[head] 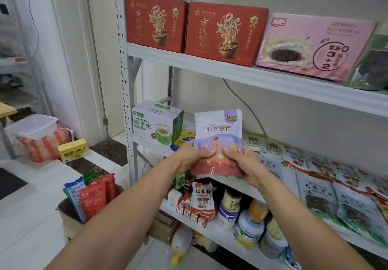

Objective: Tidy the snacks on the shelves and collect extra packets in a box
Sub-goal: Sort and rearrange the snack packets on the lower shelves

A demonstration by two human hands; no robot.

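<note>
Both hands hold one purple-and-white snack packet [218, 135] upright in front of the middle shelf [291, 177]. My left hand [192, 156] grips its lower left edge and my right hand [244, 163] grips its lower right corner. Several flat snack packets [319, 194] lie spread along the middle shelf to the right. A cardboard box [69, 215] stands on the floor at lower left, with blue and red packets [92, 198] upright inside it.
Two red noodle cartons [224, 32] and a pink carton [312, 44] fill the top shelf. A coconut water box [155, 122] sits at the middle shelf's left end. Jars and small packs [231, 208] crowd the lower shelf. A toy duck [180, 246] lies on the floor.
</note>
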